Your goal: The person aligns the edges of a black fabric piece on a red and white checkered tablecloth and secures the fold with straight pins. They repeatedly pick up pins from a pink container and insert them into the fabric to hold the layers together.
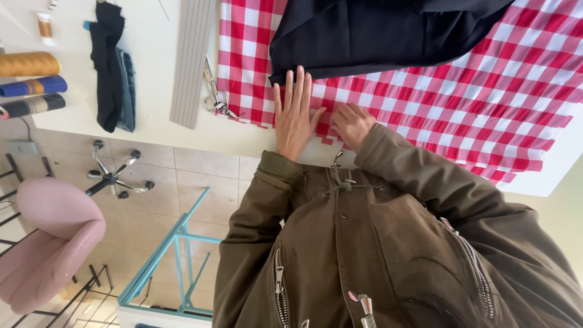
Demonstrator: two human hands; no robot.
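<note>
While the red-and-white checked cloth is spread over the white table, the left hand is laid flat on it, fingers straight (nothing gripped). The right hand is curled, its fingertips pressed on the cloth's near edge. Black fabric is draped above; scissors are seen just beside the cloth.

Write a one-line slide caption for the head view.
Left hand flat and right hand curled on red checked cloth at a white table, scissors nearby.
</note>
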